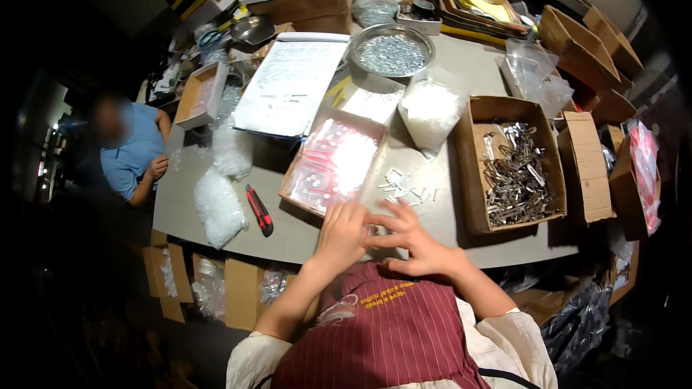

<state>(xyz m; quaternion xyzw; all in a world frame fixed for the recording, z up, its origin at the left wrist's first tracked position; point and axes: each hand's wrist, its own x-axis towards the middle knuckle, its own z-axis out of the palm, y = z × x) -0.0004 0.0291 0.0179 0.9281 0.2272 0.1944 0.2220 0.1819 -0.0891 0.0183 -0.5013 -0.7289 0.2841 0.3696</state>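
My left hand (343,233) and my right hand (412,238) meet at the near edge of the grey table (216,230), fingers pinched together over a small clear plastic bag (375,231). The bag is mostly hidden by my fingers. Just beyond my hands lie loose small white and metal parts (404,187). A flat cardboard box of small clear bags with red strips (333,162) sits in front of my left hand. A cardboard box of metal clips (515,173) stands to the right of my right hand.
A red-and-black utility knife (259,210) lies left of my hands beside bags of white pieces (218,205). A metal bowl of screws (391,50), a paper sheet on a clipboard (288,86) and several cardboard boxes crowd the far side. A person in a blue shirt (130,151) sits at the left.
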